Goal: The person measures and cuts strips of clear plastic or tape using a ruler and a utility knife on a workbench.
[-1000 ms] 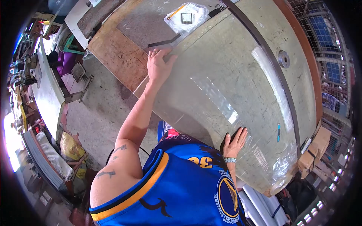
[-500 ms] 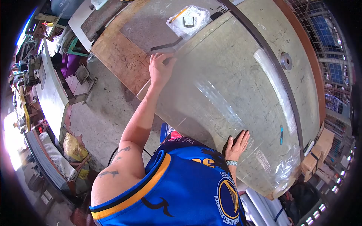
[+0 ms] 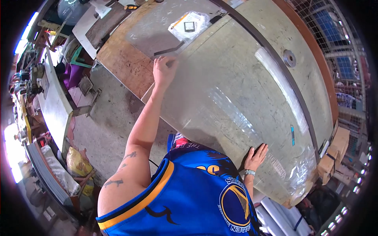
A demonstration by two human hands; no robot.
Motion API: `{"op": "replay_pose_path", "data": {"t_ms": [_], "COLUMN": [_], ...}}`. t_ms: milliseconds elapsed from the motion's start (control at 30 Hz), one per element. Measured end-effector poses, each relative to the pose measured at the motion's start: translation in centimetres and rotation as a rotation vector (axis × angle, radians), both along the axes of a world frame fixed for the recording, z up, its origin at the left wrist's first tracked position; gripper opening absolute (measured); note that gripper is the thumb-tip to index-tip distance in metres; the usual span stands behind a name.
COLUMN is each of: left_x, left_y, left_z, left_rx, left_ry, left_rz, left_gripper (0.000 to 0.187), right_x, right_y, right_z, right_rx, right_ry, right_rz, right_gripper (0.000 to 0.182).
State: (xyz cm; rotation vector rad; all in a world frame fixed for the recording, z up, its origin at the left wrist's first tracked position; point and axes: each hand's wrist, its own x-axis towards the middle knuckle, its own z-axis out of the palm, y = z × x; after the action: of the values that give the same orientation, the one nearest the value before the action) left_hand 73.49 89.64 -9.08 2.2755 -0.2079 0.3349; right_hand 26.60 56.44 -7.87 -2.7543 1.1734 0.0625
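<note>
A large clear sheet (image 3: 204,86) covers much of the worktable. My left hand (image 3: 164,70) is at the sheet's left part, its fingers curled together near the edge; what they pinch is too small to tell. Just above it lies a dark flat bar (image 3: 169,50). My right hand (image 3: 256,157) lies flat, fingers spread, on the sheet by the table's near edge, a band on its wrist. Beyond it are a teal cutter (image 3: 292,135) and crumpled clear plastic (image 3: 301,173).
A plastic bag with a small dark square (image 3: 189,26) lies at the top. A long dark strip (image 3: 275,59) curves across the table, with a rolled clear film (image 3: 281,86) beside it and a round metal disc (image 3: 289,58) beyond. Cardboard (image 3: 334,153) stands at the right.
My right hand has slid a little to the right and nearer, still flat. My left hand has hardly moved on the sheet. The whole view has shifted slightly.
</note>
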Motion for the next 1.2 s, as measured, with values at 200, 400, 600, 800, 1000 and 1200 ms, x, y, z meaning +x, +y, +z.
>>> {"op": "replay_pose_path", "data": {"t_ms": [200,400,600,800,1000,1200], "left_x": [0.0,0.1,0.3,2.5,4.0,3.5], "left_y": [0.2,0.2,0.6,1.6,3.2,2.5], "left_z": [-0.1,-0.3,0.3,-2.6,-5.3,-4.4], "left_rx": [-0.088,0.025,-0.067,-0.066,-0.187,-0.208], "left_ry": [0.092,-0.057,0.122,0.208,0.174,0.178], "left_rz": [-0.022,-0.067,-0.024,-0.124,-0.161,-0.183], "left_gripper": [0.021,0.019,0.021,0.028,0.029,0.029], "right_x": [-2.6,-2.5,-2.6,-4.2,-6.6,-6.8], "right_y": [-0.9,-0.5,-0.6,-1.7,-2.7,-3.6], "right_z": [-0.7,-0.2,-1.6,-0.1,0.1,-1.0], "right_rx": [-0.034,-0.012,-0.027,-0.049,-0.083,-0.109], "right_ry": [0.009,-0.008,-0.082,-0.043,-0.064,-0.074], "right_rz": [-0.056,-0.079,0.006,-0.173,-0.199,-0.186], "right_gripper": [0.071,0.072,0.071,0.070,0.072,0.072]}}
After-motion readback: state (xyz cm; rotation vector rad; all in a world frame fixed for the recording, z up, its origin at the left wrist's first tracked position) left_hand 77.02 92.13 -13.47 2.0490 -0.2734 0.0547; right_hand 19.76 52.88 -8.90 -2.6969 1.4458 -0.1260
